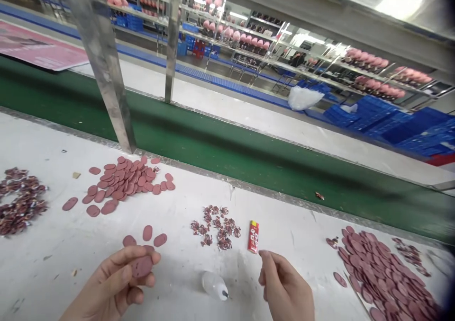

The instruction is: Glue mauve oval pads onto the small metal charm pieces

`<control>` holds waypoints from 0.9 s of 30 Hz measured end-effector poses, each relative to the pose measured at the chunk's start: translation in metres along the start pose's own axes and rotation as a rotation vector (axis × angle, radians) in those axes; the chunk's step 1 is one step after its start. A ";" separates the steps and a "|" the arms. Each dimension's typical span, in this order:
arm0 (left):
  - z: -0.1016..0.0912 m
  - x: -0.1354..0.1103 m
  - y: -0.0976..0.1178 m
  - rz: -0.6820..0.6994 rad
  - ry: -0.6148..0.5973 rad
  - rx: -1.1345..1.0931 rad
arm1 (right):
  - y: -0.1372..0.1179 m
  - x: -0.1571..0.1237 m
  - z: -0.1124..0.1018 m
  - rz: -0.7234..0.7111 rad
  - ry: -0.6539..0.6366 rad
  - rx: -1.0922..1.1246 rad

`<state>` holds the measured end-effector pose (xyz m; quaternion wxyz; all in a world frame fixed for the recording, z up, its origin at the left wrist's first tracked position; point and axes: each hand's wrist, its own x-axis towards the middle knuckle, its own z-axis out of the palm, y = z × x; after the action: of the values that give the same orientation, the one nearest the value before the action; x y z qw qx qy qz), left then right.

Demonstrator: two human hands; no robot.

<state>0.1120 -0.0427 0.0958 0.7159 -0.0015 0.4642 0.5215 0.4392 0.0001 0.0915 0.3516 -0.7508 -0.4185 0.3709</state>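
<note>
My left hand (pixel 117 283) is at the lower left, fingers curled around a dark red oval leather piece (pixel 142 265). My right hand (pixel 284 285) is at the lower middle, fingers pressed together in a pinch, with whatever they hold too small to make out. A small clear glue bottle (pixel 214 285) lies on the white table (pixel 57 245) between my hands. Three loose oval pieces (pixel 147 236) lie just beyond my left hand. A cluster of small dark red bows (pixel 215 227) and a red lighter (pixel 253 236) lie beyond my right hand.
A heap of oval pieces (pixel 122 182) lies at the back left, another heap (pixel 380 273) at the right. More bows (pixel 19 200) sit at the far left. A metal post (pixel 103 70) stands at the table's back edge beside the green conveyor belt (pixel 220 141).
</note>
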 end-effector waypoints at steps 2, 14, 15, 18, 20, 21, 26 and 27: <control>-0.003 0.001 -0.001 -0.017 -0.033 0.027 | 0.002 0.024 0.011 -0.087 0.010 -0.152; -0.010 -0.002 -0.003 -0.041 -0.041 0.034 | 0.019 0.026 0.019 -0.406 -0.168 -0.524; -0.010 -0.003 -0.003 -0.043 -0.030 0.034 | 0.019 0.024 0.014 -0.404 -0.162 -0.535; -0.010 -0.003 -0.002 -0.053 -0.038 0.040 | 0.016 0.018 0.009 -0.405 -0.158 -0.545; -0.009 -0.004 -0.002 -0.061 -0.066 0.046 | 0.014 0.015 0.008 -0.396 -0.164 -0.548; -0.009 -0.004 -0.002 -0.065 -0.078 0.050 | 0.013 0.014 0.008 -0.385 -0.164 -0.551; -0.007 -0.007 -0.001 -0.069 -0.127 0.030 | 0.010 0.004 0.007 -0.301 -0.204 -0.527; -0.007 -0.008 0.000 -0.069 -0.134 0.027 | 0.010 0.003 0.007 -0.293 -0.217 -0.505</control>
<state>0.1072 -0.0521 0.0969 0.7630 0.0270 0.4220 0.4890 0.4380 0.0001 0.0790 0.1570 -0.7021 -0.6364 0.2782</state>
